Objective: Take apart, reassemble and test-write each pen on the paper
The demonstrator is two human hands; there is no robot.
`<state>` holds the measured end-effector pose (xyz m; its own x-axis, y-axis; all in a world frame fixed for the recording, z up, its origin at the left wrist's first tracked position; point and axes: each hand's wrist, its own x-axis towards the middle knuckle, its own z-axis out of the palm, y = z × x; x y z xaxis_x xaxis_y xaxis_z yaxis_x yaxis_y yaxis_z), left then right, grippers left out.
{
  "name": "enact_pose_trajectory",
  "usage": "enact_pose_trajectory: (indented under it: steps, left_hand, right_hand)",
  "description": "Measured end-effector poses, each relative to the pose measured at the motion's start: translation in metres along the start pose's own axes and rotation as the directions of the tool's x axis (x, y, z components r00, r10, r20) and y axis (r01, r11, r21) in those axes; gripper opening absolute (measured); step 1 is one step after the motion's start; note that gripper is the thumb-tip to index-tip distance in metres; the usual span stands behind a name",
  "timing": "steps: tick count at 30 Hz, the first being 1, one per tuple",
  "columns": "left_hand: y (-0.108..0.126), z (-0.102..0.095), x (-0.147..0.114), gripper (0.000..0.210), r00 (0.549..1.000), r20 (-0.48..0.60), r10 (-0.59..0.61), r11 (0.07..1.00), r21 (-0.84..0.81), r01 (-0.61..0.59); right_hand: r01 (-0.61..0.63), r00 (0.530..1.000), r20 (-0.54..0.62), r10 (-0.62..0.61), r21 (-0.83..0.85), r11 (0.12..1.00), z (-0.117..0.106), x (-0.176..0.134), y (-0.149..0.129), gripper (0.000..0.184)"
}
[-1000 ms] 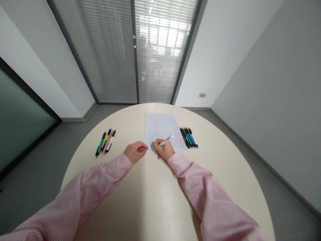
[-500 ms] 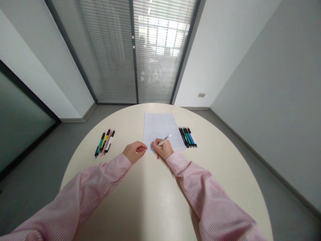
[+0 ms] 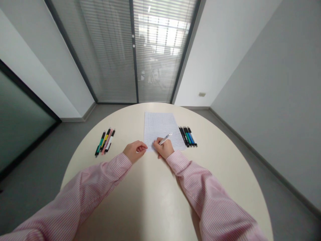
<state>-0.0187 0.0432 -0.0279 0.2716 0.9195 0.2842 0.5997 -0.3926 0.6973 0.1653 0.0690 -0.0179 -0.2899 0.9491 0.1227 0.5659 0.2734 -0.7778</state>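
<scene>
One white pen (image 3: 166, 138) was pinched in the right hand (image 3: 164, 148), above the near part of the paper (image 3: 160, 124), which lay on the table (image 3: 155, 194); its tip was hidden. The left hand (image 3: 135, 151) curled loosely by the near left corner, and whether it gripped the edge I could not tell. For neat writing, a light pinch and a steadied sheet seemed best.
</scene>
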Motion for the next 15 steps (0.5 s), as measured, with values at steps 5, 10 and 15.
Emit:
enact_pose_trajectory:
  steps: [5,10,15]
  left_hand:
    - [0.0013,-0.0007,-0.0001,0.013,1.000,0.000,0.005,1.000,-0.006,-0.005]
    - [0.0020,-0.0011,0.0000,0.013,1.000,-0.004,0.007,1.000,-0.005,-0.007]
    - [0.0023,-0.0016,0.0001,0.013,1.000,0.005,0.009,1.000,-0.004,-0.009]
  right_hand:
    - [0.000,1.000,-0.004,-0.001,-0.066,0.998,0.0000,0.0002,-0.0014,0.027]
    - [0.009,1.000,-0.021,-0.011,-0.101,0.995,-0.0016,0.0011,-0.0047,0.025]
    - [-0.015,0.999,-0.047,0.013,-0.047,0.999,-0.0001,0.0015,-0.0027,0.025]
